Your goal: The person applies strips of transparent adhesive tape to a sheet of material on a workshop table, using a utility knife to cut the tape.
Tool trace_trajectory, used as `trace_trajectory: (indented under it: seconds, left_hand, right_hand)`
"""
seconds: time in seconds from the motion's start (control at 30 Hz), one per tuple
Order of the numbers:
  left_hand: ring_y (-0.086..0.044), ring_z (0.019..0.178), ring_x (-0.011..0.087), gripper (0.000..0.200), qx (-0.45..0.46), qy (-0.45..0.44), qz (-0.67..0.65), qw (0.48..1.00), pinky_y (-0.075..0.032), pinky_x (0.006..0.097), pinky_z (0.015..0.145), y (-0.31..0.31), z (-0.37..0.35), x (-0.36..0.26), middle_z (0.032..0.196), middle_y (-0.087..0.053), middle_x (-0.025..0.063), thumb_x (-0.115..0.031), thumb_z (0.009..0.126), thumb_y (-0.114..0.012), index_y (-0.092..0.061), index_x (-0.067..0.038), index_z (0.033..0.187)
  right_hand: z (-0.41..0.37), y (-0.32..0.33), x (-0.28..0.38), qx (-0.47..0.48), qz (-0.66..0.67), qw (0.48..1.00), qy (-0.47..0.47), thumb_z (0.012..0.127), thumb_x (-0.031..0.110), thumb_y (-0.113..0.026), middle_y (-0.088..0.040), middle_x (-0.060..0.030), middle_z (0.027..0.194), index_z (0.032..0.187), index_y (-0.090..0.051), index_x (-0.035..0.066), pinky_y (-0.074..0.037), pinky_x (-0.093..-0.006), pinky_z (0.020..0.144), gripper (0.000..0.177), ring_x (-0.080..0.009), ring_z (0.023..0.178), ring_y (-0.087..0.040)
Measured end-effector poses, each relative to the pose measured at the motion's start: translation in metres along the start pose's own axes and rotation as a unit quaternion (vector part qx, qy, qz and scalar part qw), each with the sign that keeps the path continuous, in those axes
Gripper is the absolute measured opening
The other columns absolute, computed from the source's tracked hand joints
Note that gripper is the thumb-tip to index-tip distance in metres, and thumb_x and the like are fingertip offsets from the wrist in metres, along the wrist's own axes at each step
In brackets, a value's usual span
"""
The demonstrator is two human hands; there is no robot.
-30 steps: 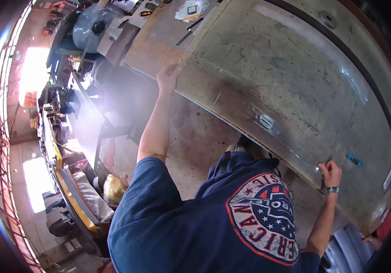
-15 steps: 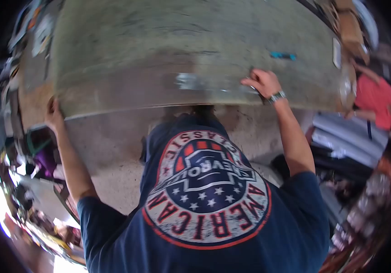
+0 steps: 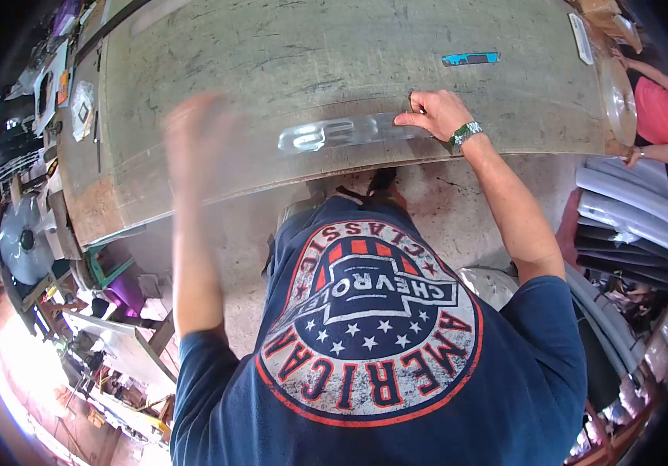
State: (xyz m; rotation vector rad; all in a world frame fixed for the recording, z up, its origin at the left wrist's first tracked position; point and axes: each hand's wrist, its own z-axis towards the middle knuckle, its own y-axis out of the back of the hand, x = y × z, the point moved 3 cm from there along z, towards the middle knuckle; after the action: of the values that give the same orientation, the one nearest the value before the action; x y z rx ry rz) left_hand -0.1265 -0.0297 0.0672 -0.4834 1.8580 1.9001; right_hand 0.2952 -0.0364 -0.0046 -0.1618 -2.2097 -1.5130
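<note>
A clear, shiny plastic sheet lies along the near side of the worktable, showing mainly by its reflections. My right hand, with a beaded band at the wrist, is closed at the sheet's near part, thumb against the curled fingers. Motion smears my left hand, which is over the table's left part; its fingers cannot be made out. Beyond my right hand, a blue cutter-like tool rests on the tabletop.
Another person in a red shirt stands at the table's right end, hands near clear plastic. Wrapped rolls are stacked below at right. A fan stands at left. A white strip lies near the far right corner.
My left hand has left the table's front left edge and moved right and farther over the tabletop. My right hand stays near the same spot, and the view has shifted.
</note>
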Motion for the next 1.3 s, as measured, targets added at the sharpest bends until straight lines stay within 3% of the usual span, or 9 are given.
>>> trace_trajectory:
  seconds: [0.07,0.1,0.27,0.67,0.9,1.0,1.17,1.27,1.3]
  left_hand:
    - [-0.034,0.149,0.0333,0.043,0.133,-0.269,-0.038,0.953,-0.030,0.0483,0.122,-0.068,0.009,-0.085,0.155,-0.052,0.0046,-0.024,0.084,-0.081,-0.072,-0.020,0.126]
    - [-0.029,0.152,0.0347,0.043,0.197,-0.286,-0.050,0.936,-0.027,0.0502,0.125,-0.101,0.013,-0.110,0.160,-0.047,0.0028,-0.020,0.082,-0.082,-0.073,-0.021,0.124]
    - [-0.021,0.155,0.0381,0.038,0.321,-0.325,-0.033,0.889,-0.023,0.0568,0.126,-0.155,0.032,-0.150,0.167,-0.035,0.0002,-0.015,0.079,-0.083,-0.078,-0.024,0.115]
    - [-0.014,0.159,0.0362,0.046,0.324,-0.336,0.017,0.884,-0.020,0.0561,0.129,-0.168,0.040,-0.136,0.170,-0.032,-0.0071,-0.024,0.075,-0.086,-0.078,-0.037,0.118]
    - [-0.013,0.159,0.0345,0.045,0.352,-0.292,0.023,0.889,-0.020,0.0553,0.130,-0.165,0.039,-0.143,0.169,-0.031,-0.0098,-0.024,0.075,-0.086,-0.079,-0.037,0.118]
    - [-0.012,0.160,0.0338,0.045,0.352,-0.289,0.028,0.890,-0.019,0.0557,0.130,-0.166,0.039,-0.145,0.169,-0.031,-0.0109,-0.022,0.075,-0.086,-0.079,-0.037,0.116]
    - [-0.011,0.160,0.0335,0.045,0.341,-0.295,0.022,0.892,-0.020,0.0572,0.130,-0.171,0.039,-0.139,0.169,-0.031,-0.0111,-0.024,0.074,-0.086,-0.079,-0.037,0.116]
    - [-0.011,0.160,0.0335,0.044,0.341,-0.299,0.033,0.890,-0.019,0.0579,0.130,-0.168,0.038,-0.144,0.169,-0.031,-0.0109,-0.026,0.075,-0.086,-0.079,-0.037,0.117]
    - [-0.011,0.160,0.0335,0.044,0.340,-0.301,0.036,0.890,-0.019,0.0581,0.130,-0.167,0.038,-0.144,0.169,-0.031,-0.0109,-0.027,0.075,-0.086,-0.079,-0.037,0.117]
  right_hand:
    - [0.000,-0.004,-0.001,0.004,0.001,1.000,0.007,0.081,0.068,-0.074,-0.064,-0.0167,0.068,0.075,-0.060,0.005,-0.050,-0.0483,0.065,0.065,-0.0392,0.070,-0.065]
    - [-0.001,-0.004,-0.001,0.004,-0.003,1.000,0.010,0.081,0.068,-0.074,-0.066,-0.0169,0.070,0.076,-0.062,0.005,-0.051,-0.0486,0.066,0.064,-0.0392,0.072,-0.067]
    - [-0.001,-0.002,-0.002,0.003,0.006,1.000,0.002,0.082,0.066,-0.073,-0.074,-0.0162,0.082,0.087,-0.072,0.007,-0.056,-0.0503,0.075,0.060,-0.0390,0.084,-0.073]
    - [-0.011,0.008,-0.035,-0.001,-0.043,0.999,0.030,0.083,0.073,-0.065,-0.073,-0.0155,0.080,0.086,-0.071,0.009,-0.055,-0.0519,0.073,0.065,-0.0400,0.081,-0.071]
    - [0.001,0.071,-0.114,-0.316,-0.143,0.932,0.101,0.100,0.021,-0.065,-0.062,-0.0126,0.129,0.120,-0.067,0.009,-0.057,-0.0483,0.083,0.023,-0.0361,0.098,-0.068]
    - [0.012,0.063,-0.144,-0.226,-0.097,0.968,0.058,0.102,0.017,-0.059,-0.057,-0.0092,0.137,0.135,-0.061,0.014,-0.057,-0.0482,0.089,0.033,-0.0368,0.100,-0.067]
    - [0.012,0.084,-0.149,-0.136,-0.020,0.989,0.047,0.100,0.018,-0.065,-0.065,-0.0130,0.112,0.106,-0.059,0.008,-0.053,-0.0492,0.077,0.013,-0.0386,0.089,-0.065]
    - [0.006,0.097,-0.145,-0.125,0.069,0.990,-0.006,0.097,0.024,-0.072,-0.066,-0.0101,0.091,0.107,-0.060,0.008,-0.050,-0.0401,0.070,0.023,-0.0285,0.076,-0.062]
    - [-0.006,0.101,-0.139,-0.171,0.173,0.970,-0.010,0.095,0.030,-0.076,-0.062,-0.0047,0.079,0.105,-0.062,0.005,-0.046,-0.0324,0.067,0.031,-0.0166,0.070,-0.055]
